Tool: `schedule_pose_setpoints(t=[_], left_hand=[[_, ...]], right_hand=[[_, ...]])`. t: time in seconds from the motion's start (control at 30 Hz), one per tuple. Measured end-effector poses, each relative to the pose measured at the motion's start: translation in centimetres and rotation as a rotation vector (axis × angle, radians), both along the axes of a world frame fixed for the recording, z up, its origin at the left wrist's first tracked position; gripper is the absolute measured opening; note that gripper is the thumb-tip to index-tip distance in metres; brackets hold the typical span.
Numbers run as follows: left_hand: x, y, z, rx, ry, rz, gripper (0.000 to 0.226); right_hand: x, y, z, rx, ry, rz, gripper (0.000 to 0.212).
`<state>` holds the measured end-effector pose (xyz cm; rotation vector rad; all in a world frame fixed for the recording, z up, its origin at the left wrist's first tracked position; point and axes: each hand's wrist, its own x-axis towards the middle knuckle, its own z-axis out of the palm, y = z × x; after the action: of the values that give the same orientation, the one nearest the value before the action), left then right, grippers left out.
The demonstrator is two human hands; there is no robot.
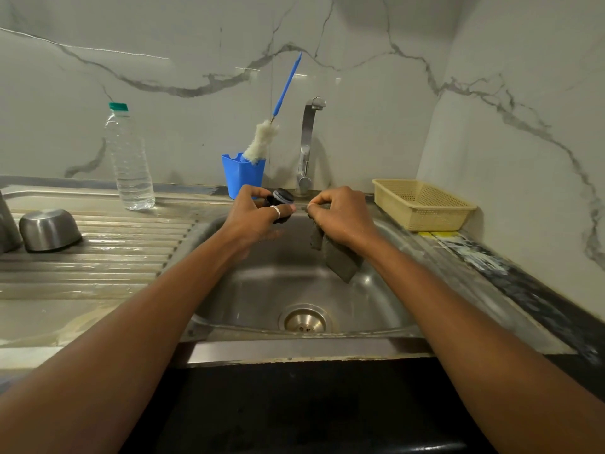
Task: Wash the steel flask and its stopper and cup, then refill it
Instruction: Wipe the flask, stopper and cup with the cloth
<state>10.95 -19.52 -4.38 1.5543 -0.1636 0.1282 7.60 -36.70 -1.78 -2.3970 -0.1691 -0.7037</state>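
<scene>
My left hand [253, 211] grips the black flask stopper [282, 197] over the back of the steel sink [386, 309], its round end facing up and to the right. Close beside it, my right hand [340, 214] holds a dark grey scrub pad [337, 257] that hangs down below the palm. The steel cup [49, 229] stands upside down on the ribbed drainboard at the left. At the far left edge a sliver of the steel flask [7, 224] shows; most of it is out of view.
A tap [307, 142] rises behind the sink, with no water visible. A blue holder [243, 173] with a white bottle brush [262, 140] stands left of it. A clear water bottle [129, 158] stands on the drainboard's back. A beige basket [422, 204] sits at the right.
</scene>
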Motion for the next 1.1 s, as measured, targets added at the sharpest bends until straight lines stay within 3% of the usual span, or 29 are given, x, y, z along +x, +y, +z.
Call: schedule_pose_setpoints(t=[0.27, 0.47, 0.63, 0.77, 0.9, 1.0, 1.1], left_hand=[[-0.4, 0.7, 0.9, 0.012, -0.079, 0.054, 0.061], [-1.8, 4.4, 3.3, -0.085, -0.001, 0.109, 0.056], [-3.9, 11.3, 6.5, 0.122, 0.030, 0.123, 0.037], [-4.7, 17.0, 8.0, 0.426, -0.017, 0.216, 0.039], [-4.6, 21.0, 7.4, 0.774, -0.067, 0.320, 0.044], [-5.0, 22.1, 7.1, 0.895, -0.088, 0.293, 0.044], [-4.9, 23.3, 6.4, 0.975, -0.069, 0.255, 0.044]], right_hand=[[-0.4, 1.8, -0.1, -0.001, -0.060, 0.010, 0.016], [-1.3, 5.0, 1.0, 0.084, -0.083, 0.041, 0.018], [-1.7, 8.9, 2.6, 0.284, -0.039, 0.061, 0.017], [-1.3, 11.8, 2.3, 0.424, 0.046, 0.068, 0.015], [-0.8, 14.7, 1.9, 0.455, 0.126, 0.062, 0.020], [-0.6, 16.9, 1.8, 0.489, 0.161, 0.086, 0.029], [-0.1, 18.1, 0.8, 0.472, 0.186, 0.120, 0.022]])
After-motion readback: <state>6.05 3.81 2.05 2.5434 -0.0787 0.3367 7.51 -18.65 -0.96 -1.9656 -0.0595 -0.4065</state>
